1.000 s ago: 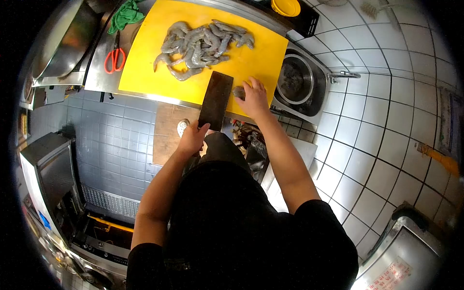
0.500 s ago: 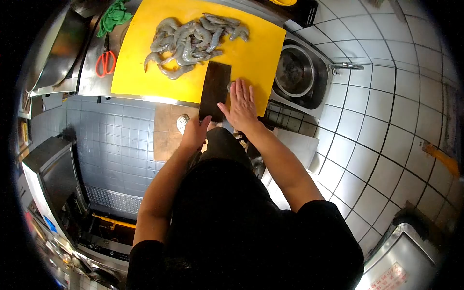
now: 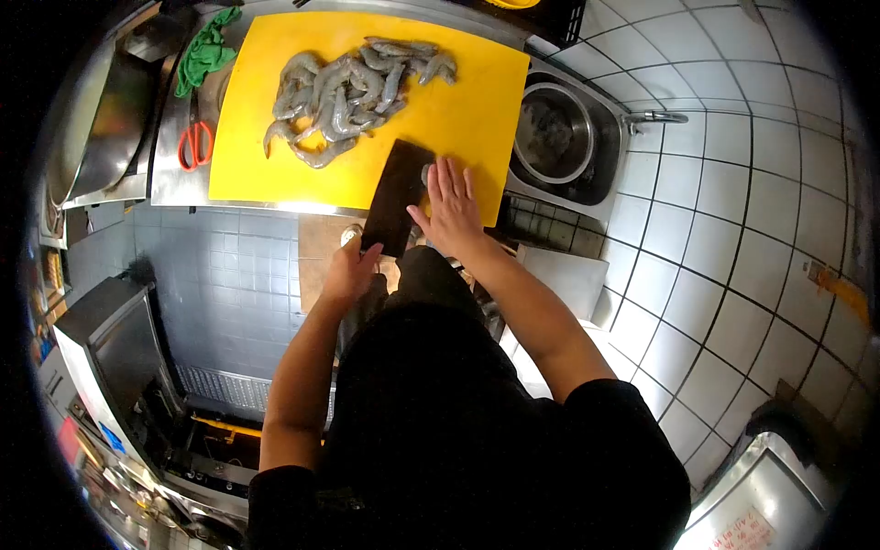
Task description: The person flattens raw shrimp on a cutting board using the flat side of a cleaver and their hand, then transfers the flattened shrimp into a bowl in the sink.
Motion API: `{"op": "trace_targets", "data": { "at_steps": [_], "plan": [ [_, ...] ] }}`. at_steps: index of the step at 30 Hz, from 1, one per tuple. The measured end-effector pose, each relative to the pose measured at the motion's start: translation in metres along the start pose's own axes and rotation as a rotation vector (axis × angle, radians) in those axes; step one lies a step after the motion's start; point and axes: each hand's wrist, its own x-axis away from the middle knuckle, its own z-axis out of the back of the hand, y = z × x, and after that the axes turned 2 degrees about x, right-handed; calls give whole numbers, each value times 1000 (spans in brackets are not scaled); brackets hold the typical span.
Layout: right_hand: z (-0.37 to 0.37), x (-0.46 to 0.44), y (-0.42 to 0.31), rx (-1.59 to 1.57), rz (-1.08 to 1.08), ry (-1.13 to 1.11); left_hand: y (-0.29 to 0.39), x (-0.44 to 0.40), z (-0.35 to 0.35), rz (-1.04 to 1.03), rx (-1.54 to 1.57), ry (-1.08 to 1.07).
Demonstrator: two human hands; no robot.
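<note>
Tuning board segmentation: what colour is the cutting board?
Cutting board: plain yellow, best seen in the head view.

On the yellow board (image 3: 275,183), a hand could pass along the bare front left part, and also along the right side beyond the pile of shrimps (image 3: 339,96). This pile blocks the middle; behind it remains only a narrow strip. Between the pile and the cleaver (image 3: 396,197) there is a small gap. The blade, the left hand (image 3: 350,272) at its handle and the flat right hand (image 3: 449,202) close the front centre. On the left, the scissors (image 3: 196,133) and green cloth (image 3: 203,57) occupy the counter.
</note>
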Motion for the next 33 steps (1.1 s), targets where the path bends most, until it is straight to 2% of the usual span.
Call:
{"op": "trace_targets", "data": {
  "at_steps": [3, 4, 7, 9, 10, 11, 12, 14, 16, 19, 20, 21, 23, 25, 29, 31, 33],
  "plan": [
    [2, 1, 1, -18, 33, 19, 6, 15, 14, 279, 112, 2],
    [1, 3, 2, -24, 73, 37, 0, 19, 17, 295, 120, 26],
    [0, 6, 10, -24, 190, 16, 1, 27, 18, 256, 121, 45],
    [-9, -1, 27, 7, 223, 40, -49, 21, 1, 140, 36, 86],
    [-6, -5, 39, -5, 179, 49, -51, 18, -2, 80, -6, 105],
    [-4, -11, 56, 53, 117, 56, -53, 18, -3, 110, 22, 100],
    [-1, -17, 76, 111, 55, 62, -26, 20, -1, 139, 50, 94],
    [22, -33, 118, 179, -230, 2, -4, 20, -1, 169, 79, 92],
    [5, -36, 167, 286, -415, 229, 0, 20, -2, 168, 74, 93],
    [28, -78, 178, 217, -365, 238, -4, 20, -7, 167, 68, 109],
    [28, -100, 176, 67, -305, 272, -2, 20, -8, 176, 75, 111],
    [25, -125, 169, -83, -244, 304, 5, 21, -8, 185, 81, 113],
    [26, -169, 139, -121, -158, 390, 1, 22, -13, 141, 91, 139],
    [40, -199, 101, -144, -210, 328, -19, 22, -20, 37, 95, 187],
    [38, -221, 79, -134, -206, 179, 11, 25, -7, 221, 99, 105],
    [33, -217, 82, -49, -99, 184, 17, 25, -3, 359, 124, 32],
    [28, -204, 89, 18, 0, 203, 1, 24, -10, 263, 70, 80]
  ]
}}
